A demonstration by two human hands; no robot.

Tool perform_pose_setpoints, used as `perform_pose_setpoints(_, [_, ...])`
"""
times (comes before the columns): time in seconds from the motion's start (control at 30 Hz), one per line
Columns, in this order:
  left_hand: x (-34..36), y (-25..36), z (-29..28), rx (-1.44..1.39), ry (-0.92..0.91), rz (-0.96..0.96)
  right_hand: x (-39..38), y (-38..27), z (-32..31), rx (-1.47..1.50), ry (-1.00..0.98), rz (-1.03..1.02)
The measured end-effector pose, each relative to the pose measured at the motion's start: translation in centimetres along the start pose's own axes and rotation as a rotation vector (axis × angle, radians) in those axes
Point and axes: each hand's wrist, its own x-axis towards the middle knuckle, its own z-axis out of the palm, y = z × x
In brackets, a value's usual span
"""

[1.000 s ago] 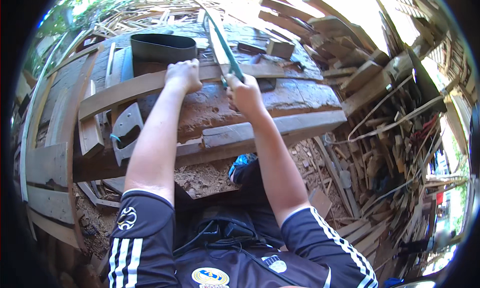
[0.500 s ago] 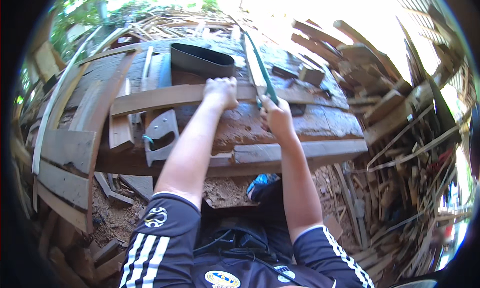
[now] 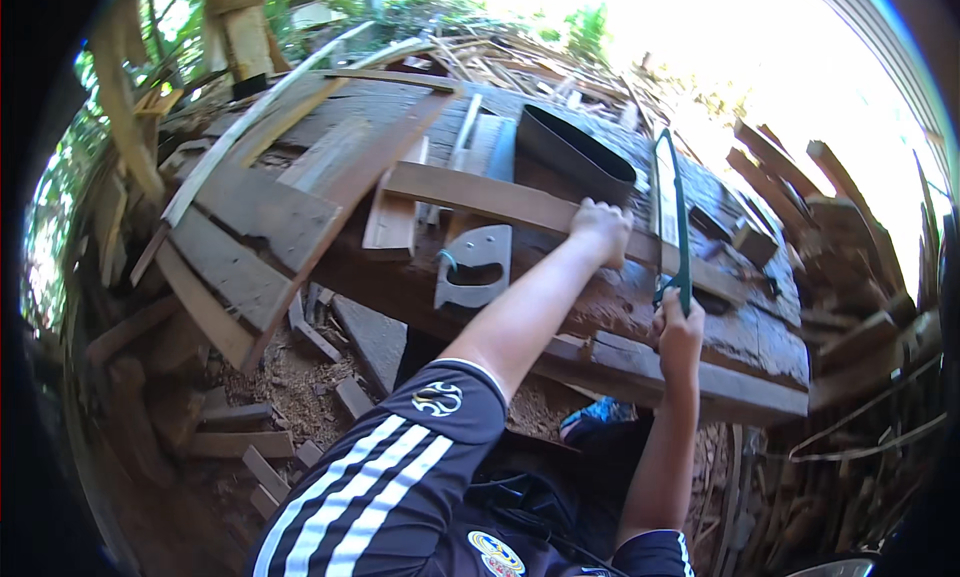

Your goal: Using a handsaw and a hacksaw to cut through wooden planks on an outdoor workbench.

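My left hand [image 3: 600, 232] is closed over a long narrow plank [image 3: 470, 202] lying crosswise on the bench, gripping it near a dark oval open-topped container [image 3: 565, 177]. My right hand [image 3: 677, 332] is wrapped round the handle of a green-framed bow saw [image 3: 683, 239], whose length points away from me across the plank, just right of my left hand. A second saw's grey handle [image 3: 482, 240], with a turquoise loop on it, lies left of my left forearm. Small dark wood blocks [image 3: 752, 245] rest right of the bow saw.
The heavy weathered bench [image 3: 760, 347] has loose boards [image 3: 260, 222] and pale strips [image 3: 280, 87] heaped at its left. Scrap timber [image 3: 850, 227] is piled at the right, with sticks and greenery behind. Offcuts [image 3: 240, 442] and sawdust cover the ground below.
The view has swung leftward, so bench, hands and saw appear further right and more of the left-hand boards shows. Both hands keep their grips on plank and saw.
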Motion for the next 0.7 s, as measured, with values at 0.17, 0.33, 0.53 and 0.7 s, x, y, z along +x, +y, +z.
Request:
perform_pose_setpoints(0.17, [-1.0,-0.6,-0.3,-0.074,-0.106,-0.02,-2.2,-0.3,-1.1,0.194,-0.112,0.127])
perform_pose_setpoints(0.33, [-0.3,0.2,-1.2,-0.082,-0.091,0.023,-14.6,-1.0,-3.9,0.29,-0.001,0.183])
perform_pose_setpoints(0.53, [0.9,0.0,-0.9,-0.034,-0.151,-0.014,-13.2,-4.8,-1.3,-0.164,0.385,-0.243])
perform_pose_setpoints(0.7, [0.0,-1.6,-1.4,0.017,-0.134,-0.038,-4.5,-3.5,1.6,-0.665,0.288,-0.437])
